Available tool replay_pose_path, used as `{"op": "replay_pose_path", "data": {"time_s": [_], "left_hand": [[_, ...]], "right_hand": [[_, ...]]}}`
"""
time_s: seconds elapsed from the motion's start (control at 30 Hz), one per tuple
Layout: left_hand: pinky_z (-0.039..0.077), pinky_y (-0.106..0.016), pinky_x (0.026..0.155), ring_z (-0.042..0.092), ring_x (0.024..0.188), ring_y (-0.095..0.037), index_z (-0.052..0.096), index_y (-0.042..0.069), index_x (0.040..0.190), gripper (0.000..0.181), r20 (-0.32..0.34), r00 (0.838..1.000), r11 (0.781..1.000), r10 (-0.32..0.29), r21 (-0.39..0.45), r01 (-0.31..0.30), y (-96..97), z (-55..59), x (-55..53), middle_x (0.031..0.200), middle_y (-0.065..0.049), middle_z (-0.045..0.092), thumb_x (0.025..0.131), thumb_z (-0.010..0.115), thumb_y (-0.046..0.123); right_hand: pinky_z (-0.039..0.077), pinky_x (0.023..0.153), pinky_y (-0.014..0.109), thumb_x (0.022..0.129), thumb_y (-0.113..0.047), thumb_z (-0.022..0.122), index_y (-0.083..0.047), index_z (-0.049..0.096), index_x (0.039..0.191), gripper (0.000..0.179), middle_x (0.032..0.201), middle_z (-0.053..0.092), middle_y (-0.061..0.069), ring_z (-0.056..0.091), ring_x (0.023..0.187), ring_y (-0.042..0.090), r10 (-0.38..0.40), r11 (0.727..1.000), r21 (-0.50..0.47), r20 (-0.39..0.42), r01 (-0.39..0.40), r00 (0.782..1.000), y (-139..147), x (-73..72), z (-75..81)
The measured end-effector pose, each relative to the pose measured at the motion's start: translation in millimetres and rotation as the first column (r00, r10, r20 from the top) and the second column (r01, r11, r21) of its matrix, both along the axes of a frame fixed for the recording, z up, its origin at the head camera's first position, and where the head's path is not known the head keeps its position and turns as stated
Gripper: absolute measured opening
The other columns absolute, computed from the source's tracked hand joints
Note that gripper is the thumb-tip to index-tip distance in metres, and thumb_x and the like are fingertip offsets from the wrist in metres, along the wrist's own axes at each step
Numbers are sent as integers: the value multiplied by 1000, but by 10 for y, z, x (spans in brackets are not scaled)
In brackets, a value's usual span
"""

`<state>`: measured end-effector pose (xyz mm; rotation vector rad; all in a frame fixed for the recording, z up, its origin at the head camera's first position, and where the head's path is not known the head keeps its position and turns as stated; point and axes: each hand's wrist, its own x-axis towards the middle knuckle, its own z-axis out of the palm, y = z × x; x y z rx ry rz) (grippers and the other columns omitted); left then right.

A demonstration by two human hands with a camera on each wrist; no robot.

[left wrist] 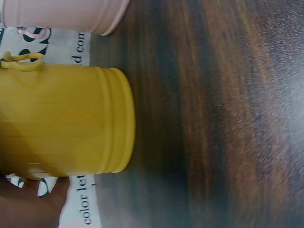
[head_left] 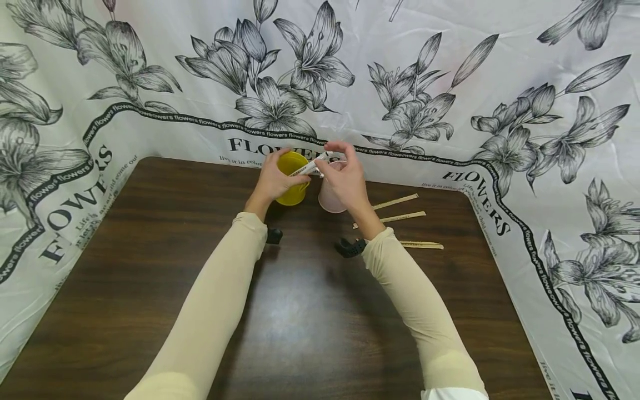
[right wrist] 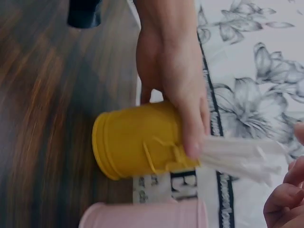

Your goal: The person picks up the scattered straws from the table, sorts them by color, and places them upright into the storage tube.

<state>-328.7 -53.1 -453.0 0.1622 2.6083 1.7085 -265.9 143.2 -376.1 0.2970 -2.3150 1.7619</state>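
My left hand (head_left: 272, 180) holds a yellow bucket (head_left: 291, 195) at its rim, the thumb lying across the opening. A bundle of thin white paper-wrapped sticks (right wrist: 237, 154) pokes out of that bucket, close by the left thumb. At the free ends of the bundle is my right hand (head_left: 350, 179), its thumb and index finger apart and its other fingers loosely bent. A pink bucket (head_left: 330, 199) stands just right of the yellow one, partly hidden by the right hand in the head view. What lies deeper inside the yellow bucket is hidden.
Several tan paper-wrapped sticks (head_left: 403, 217) lie on the dark wooden table (head_left: 295, 316), right of the pink bucket and partly under the right forearm. A white flower-printed cloth (head_left: 420, 83) hangs behind and along the sides of the table. Black wrist cameras (head_left: 350, 248) sit beneath both wrists.
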Motion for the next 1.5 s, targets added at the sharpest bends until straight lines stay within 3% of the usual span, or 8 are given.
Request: {"op": "replay_pose_path", "data": {"time_s": [0.3,0.57,0.93,1.03,1.2,1.27,1.33,1.5], "left_hand": [[25,-58,125,18,155,-36,40,22,156,97,-12,1000,994,12,-108,-13,-21,78,30,170,-10,14,75,90,44],[20,-61,125,11,156,-40,37,21,157,99,-24,999,984,31,-176,-34,56,140,80,170,-9,10,76,88,46],[0,-61,127,-7,156,-40,6,22,165,137,-207,977,935,-41,-354,-36,249,448,475,171,-8,-1,65,91,58],[3,-56,128,2,157,-37,16,17,164,126,-427,900,955,-88,-294,-47,416,603,623,169,-11,10,70,90,55],[27,-41,126,37,145,-32,50,4,144,75,-762,596,968,-252,-208,143,772,718,851,150,-16,45,82,85,27],[35,-36,122,46,140,-28,56,6,140,62,-766,554,945,-325,-236,228,917,708,911,145,-13,53,85,82,20],[39,-34,119,50,136,-23,57,9,140,58,-716,572,916,-401,-289,279,1046,670,924,144,-9,55,88,79,20],[38,-37,120,48,140,-22,55,13,144,60,-537,703,868,-466,-431,246,1235,491,736,149,-4,53,91,77,30]], "right_hand": [[39,48,22,93,-23,76,-10,59,129,42,126,66,11,46,54,10,-57,955,290,-9,57,998,692,368,-201],[47,63,30,94,-23,74,-6,57,132,45,133,58,18,55,70,19,-114,860,511,175,9,978,1340,646,-628],[47,77,35,98,-33,69,-7,54,136,49,139,45,18,52,88,24,-99,802,584,338,-125,936,1987,876,-1105],[48,78,34,99,-30,68,-7,54,138,48,139,45,19,55,89,24,-65,791,592,332,-154,941,2061,901,-1158],[51,92,49,100,-23,66,-4,54,139,45,138,49,20,58,107,34,-12,732,656,283,-184,959,2064,890,-1175],[48,99,54,100,-19,66,-3,55,138,43,135,50,20,56,115,36,7,704,682,272,-198,962,2054,877,-1174],[47,103,56,100,-17,65,-3,57,136,39,132,51,20,55,120,37,18,688,696,267,-206,963,2044,870,-1176],[50,100,54,99,-11,65,-2,62,127,30,123,53,18,58,116,37,33,675,710,243,-201,969,1994,873,-1196]]}}
